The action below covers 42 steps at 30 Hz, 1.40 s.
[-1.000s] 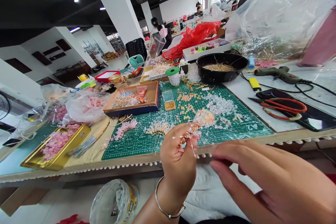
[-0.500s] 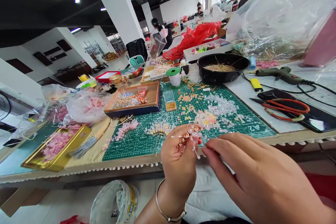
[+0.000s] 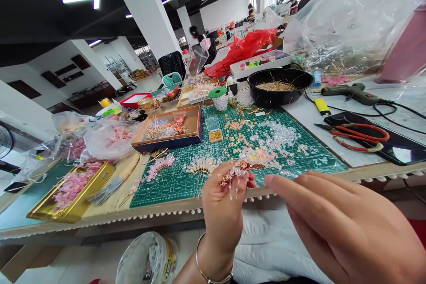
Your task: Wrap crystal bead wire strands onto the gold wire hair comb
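Note:
My left hand [image 3: 222, 206] pinches a small wired ornament [image 3: 237, 174] of gold beads and clear crystal drops, with a silver bangle [image 3: 213, 266] on that wrist. My right hand [image 3: 342, 226] hangs open to the right, its fingertips a little apart from the ornament. Below them lies a green cutting mat [image 3: 173, 188] strewn with clear beads, pink and peach flower pieces, and finished beaded sprays [image 3: 201, 165]. A pink floral spray [image 3: 159, 166] rests on the mat's left side.
A brown tray of wired pieces [image 3: 166, 128], a black bowl of gold wires [image 3: 279, 85], a glue gun [image 3: 353, 93] and orange-handled pliers [image 3: 361, 136] stand on the bench. A gold tin of pink flowers [image 3: 71, 193] sits left. A co-worker [image 3: 199, 42] stands beyond a pillar.
My right hand has drawn back to the right, away from the ornament. My left hand has tilted the ornament, and the view has shifted slightly.

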Each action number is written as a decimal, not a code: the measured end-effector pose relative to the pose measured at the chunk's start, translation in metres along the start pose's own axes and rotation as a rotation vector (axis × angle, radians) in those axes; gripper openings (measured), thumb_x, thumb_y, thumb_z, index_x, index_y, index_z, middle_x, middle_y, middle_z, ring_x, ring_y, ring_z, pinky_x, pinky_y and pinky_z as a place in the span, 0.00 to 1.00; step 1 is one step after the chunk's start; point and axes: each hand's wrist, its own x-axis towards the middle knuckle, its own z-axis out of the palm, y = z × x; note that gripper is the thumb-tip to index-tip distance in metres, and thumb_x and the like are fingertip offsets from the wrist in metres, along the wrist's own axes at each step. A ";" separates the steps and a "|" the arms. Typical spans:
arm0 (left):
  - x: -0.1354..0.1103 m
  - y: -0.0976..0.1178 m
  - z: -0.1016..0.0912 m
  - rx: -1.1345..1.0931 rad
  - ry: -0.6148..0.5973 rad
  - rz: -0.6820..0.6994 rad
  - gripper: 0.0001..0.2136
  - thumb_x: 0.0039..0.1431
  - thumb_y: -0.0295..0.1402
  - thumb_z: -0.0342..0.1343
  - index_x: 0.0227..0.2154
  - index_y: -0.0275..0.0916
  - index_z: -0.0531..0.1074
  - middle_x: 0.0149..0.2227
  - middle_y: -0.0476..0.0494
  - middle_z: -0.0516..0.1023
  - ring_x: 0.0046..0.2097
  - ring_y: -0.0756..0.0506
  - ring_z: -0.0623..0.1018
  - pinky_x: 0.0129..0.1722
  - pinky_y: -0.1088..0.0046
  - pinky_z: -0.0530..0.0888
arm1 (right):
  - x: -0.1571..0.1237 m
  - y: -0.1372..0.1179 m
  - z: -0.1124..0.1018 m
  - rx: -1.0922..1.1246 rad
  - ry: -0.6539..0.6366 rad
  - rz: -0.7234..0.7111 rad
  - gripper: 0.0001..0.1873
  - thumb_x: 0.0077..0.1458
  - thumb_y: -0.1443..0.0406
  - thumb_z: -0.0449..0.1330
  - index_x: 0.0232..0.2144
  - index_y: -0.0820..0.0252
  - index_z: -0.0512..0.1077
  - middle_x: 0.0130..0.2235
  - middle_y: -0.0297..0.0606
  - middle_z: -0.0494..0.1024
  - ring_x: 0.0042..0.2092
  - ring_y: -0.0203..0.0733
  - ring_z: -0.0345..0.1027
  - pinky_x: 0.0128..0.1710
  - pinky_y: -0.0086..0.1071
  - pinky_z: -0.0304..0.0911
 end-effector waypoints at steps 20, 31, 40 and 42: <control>-0.006 0.003 -0.006 0.633 0.003 0.395 0.11 0.61 0.24 0.59 0.43 0.45 0.78 0.41 0.47 0.82 0.43 0.47 0.81 0.45 0.68 0.78 | -0.018 -0.004 0.011 -0.028 0.093 0.059 0.08 0.61 0.71 0.57 0.41 0.57 0.74 0.48 0.41 0.69 0.47 0.45 0.64 0.46 0.41 0.56; -0.008 0.004 -0.005 0.578 -0.011 0.312 0.12 0.61 0.24 0.57 0.44 0.45 0.79 0.41 0.45 0.83 0.44 0.44 0.82 0.46 0.64 0.79 | -0.015 -0.011 0.011 -0.003 0.021 -0.141 0.16 0.60 0.77 0.46 0.40 0.64 0.72 0.36 0.40 0.81 0.33 0.41 0.73 0.35 0.35 0.69; -0.009 0.004 -0.007 0.522 -0.024 0.274 0.11 0.63 0.27 0.58 0.44 0.47 0.79 0.42 0.45 0.83 0.44 0.44 0.82 0.47 0.64 0.78 | -0.014 -0.011 0.013 0.075 -0.080 0.071 0.13 0.60 0.74 0.47 0.41 0.66 0.70 0.33 0.40 0.83 0.28 0.39 0.77 0.22 0.29 0.69; -0.011 0.004 -0.007 0.498 -0.043 0.242 0.10 0.63 0.27 0.58 0.44 0.46 0.79 0.41 0.44 0.83 0.45 0.43 0.82 0.47 0.63 0.78 | -0.014 -0.012 0.010 0.096 -0.085 0.081 0.12 0.60 0.73 0.48 0.40 0.64 0.70 0.32 0.39 0.83 0.28 0.39 0.77 0.21 0.30 0.68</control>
